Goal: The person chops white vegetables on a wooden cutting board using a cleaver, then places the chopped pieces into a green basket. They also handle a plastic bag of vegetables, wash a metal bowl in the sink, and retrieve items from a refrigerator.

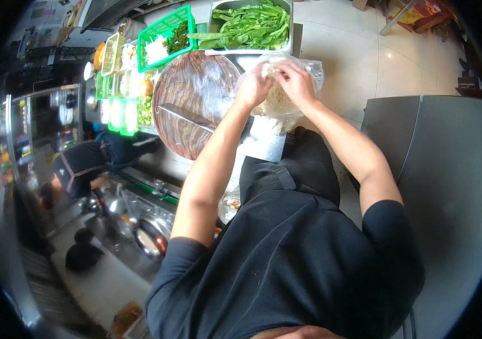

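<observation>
A clear plastic bag [316,75] bulges with pale thin strands [281,99] that look like noodles. The fingers of my left hand [255,90] grip its gathered upper part. Close beside it, my right hand [298,84] pinches the same bunched plastic, fingertips almost meeting the left ones. Below the bag is a whitish sheet or surface [264,142]. To the left lies a round wood-grained chopping board [194,80]. A cleaver [188,116] rests across it, its handle end partly hidden by my left forearm.
Leafy greens fill a steel pan [212,26] beyond the board. A green plastic basket [140,48] holds white shreds and dark leaves. Several ingredient tubs [118,84] stand farther left. A person in dark clothing [82,163] is near the wok [150,239]. A grey cabinet [448,169] flanks me on the right.
</observation>
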{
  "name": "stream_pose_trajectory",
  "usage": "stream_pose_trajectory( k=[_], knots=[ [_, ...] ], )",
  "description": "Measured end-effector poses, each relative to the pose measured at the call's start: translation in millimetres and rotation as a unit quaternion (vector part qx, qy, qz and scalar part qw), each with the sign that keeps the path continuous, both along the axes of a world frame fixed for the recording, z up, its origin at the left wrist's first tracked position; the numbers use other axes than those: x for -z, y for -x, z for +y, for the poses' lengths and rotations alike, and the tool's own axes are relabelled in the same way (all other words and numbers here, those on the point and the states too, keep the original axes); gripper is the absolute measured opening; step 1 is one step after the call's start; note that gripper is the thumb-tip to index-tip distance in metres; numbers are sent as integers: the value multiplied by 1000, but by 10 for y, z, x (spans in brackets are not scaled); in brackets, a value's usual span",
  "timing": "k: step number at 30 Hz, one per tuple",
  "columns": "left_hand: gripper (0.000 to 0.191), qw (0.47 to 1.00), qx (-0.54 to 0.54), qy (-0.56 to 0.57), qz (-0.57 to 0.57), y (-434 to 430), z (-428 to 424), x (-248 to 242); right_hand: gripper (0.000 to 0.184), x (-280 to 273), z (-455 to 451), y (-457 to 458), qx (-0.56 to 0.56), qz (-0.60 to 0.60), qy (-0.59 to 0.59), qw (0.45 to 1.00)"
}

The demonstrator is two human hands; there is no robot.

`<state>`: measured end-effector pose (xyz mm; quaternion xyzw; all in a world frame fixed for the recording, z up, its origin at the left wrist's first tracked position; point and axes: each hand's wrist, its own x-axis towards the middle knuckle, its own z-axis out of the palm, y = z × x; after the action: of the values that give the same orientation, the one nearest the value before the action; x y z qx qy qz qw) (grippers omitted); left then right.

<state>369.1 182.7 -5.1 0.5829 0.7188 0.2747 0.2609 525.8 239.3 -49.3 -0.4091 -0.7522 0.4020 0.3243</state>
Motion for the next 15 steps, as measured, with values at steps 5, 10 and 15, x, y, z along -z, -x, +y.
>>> stream_pose_trajectory(
  k=[5,10,15],
  knots=[
    [38,995,54,-8,84,-108,-14,-29,13,-185,-113,-142,36,208,158,964],
    [32,994,-41,-46,94,-86,-10,-92,29,-17,6,-151,10,-76,120,990],
    [27,977,-36,-98,186,-52,27,-84,39,208,54,152,-164,-253,-39,953]
  ],
)
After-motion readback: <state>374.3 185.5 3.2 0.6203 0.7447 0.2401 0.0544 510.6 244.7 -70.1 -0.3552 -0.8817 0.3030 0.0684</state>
